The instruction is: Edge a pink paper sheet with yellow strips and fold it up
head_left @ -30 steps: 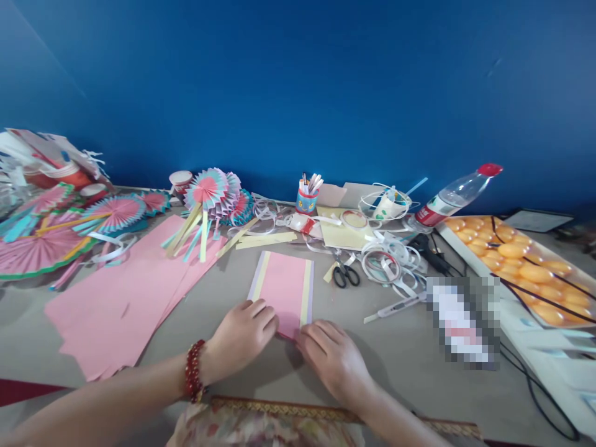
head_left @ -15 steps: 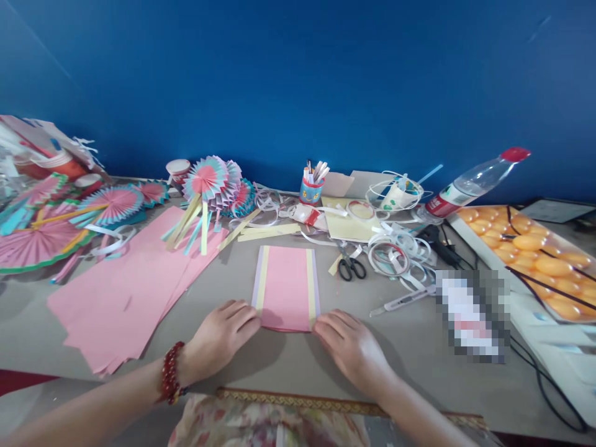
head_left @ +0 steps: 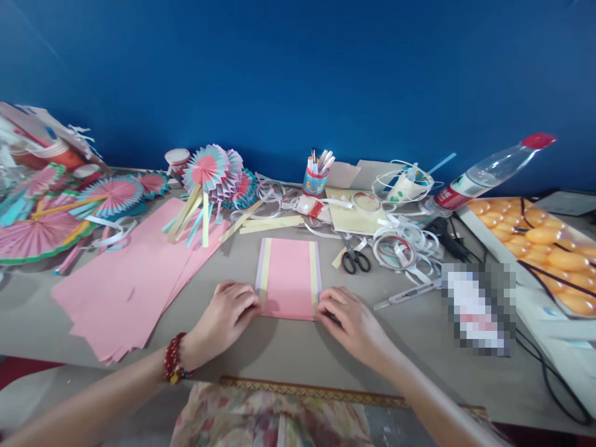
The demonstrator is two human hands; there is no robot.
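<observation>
A pink sheet of paper (head_left: 289, 279), edged on both sides with pale yellow and lilac strips, lies flat on the table before me. My left hand (head_left: 230, 311) pinches its near left corner with curled fingers. At the near right corner, my right hand (head_left: 347, 320) grips the same sheet between thumb and fingers. Both fingertips partly cover those corners. Black-handled scissors (head_left: 356, 261) rest just beyond my right hand, and a slim white cutter-like tool (head_left: 407, 293) lies further right.
Larger pink sheets (head_left: 121, 288) lie left, near folded paper fans (head_left: 207, 171). Behind stand a blue pen cup (head_left: 315, 181) and yellow paper (head_left: 351, 217). Tape rolls and white strips (head_left: 395, 251), a glue gun (head_left: 447, 239), a tilted bottle (head_left: 484, 177) and a balloon-patterned box (head_left: 535, 242) fill the right.
My left hand has moved left, from the sheet's near edge to its near left corner. My right hand stays at the right corner. The sheet now sits straighter; the view has shifted slightly.
</observation>
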